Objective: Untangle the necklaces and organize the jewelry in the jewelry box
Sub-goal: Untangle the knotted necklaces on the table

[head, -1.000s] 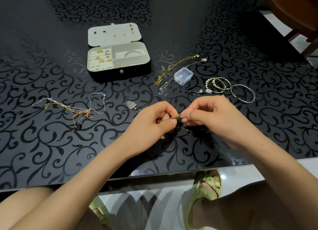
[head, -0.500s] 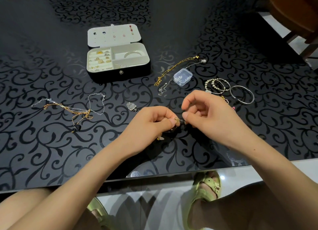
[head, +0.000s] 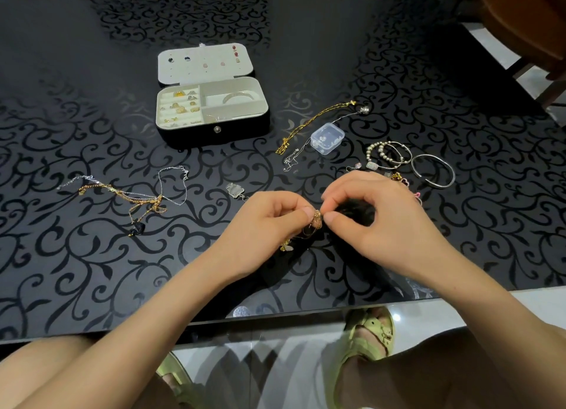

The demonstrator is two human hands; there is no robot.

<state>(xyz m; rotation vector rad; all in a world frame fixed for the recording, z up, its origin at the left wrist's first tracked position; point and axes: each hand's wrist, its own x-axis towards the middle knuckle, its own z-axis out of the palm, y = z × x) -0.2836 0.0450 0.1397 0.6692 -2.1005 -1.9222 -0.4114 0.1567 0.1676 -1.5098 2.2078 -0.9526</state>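
Note:
My left hand and my right hand meet at the table's middle, both pinching a small tangled gold chain between fingertips; a gold pendant dangles below it. A tangle of gold and silver necklaces lies to the left. The black jewelry box stands open further back, with rings in its left slots and a bangle in the right compartment. A gold chain and thin silver chain lie right of the box.
A small clear plastic case sits right of the box. Beaded bracelets and a silver bangle lie at the right. A silver pendant rests by my left hand. The table's front edge is close to my knees.
My right hand lifted away from the chain a little, then came back in; both hands again pinch the knot, now slightly lower on the table.

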